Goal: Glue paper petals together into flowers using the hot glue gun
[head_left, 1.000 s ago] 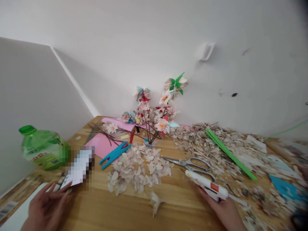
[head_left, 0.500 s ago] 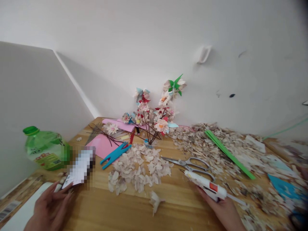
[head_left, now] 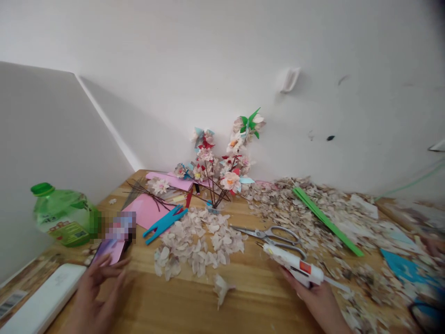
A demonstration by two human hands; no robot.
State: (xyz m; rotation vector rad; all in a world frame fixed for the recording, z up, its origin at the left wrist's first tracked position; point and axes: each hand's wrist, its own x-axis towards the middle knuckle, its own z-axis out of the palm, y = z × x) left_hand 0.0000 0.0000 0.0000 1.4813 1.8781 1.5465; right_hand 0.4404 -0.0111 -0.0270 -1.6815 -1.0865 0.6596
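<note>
My right hand (head_left: 318,301) grips a white glue gun (head_left: 294,266) low over the wooden table (head_left: 257,297), nozzle pointing left toward the scissors (head_left: 269,234). At the lower left, my left hand (head_left: 95,297) has its fingers spread and touching the lower edge of a phone (head_left: 113,239) propped near the green bottle (head_left: 62,218); the phone's screen is blurred out. A small paper flower (head_left: 222,287) lies on the table between my hands, in front of a heap of pale paper petals (head_left: 198,243).
A paper-flower bouquet (head_left: 225,162) stands against the wall at the back. Pink paper sheets (head_left: 149,208), a blue cutout (head_left: 165,222), green strips (head_left: 325,220) and several scraps cover the right side. A white flat case (head_left: 43,301) lies at the lower left.
My left hand has shifted right and opened out on the phone, uncovering the white case. The phone's screen turned from white to pinkish. The right hand with the glue gun barely moved.
</note>
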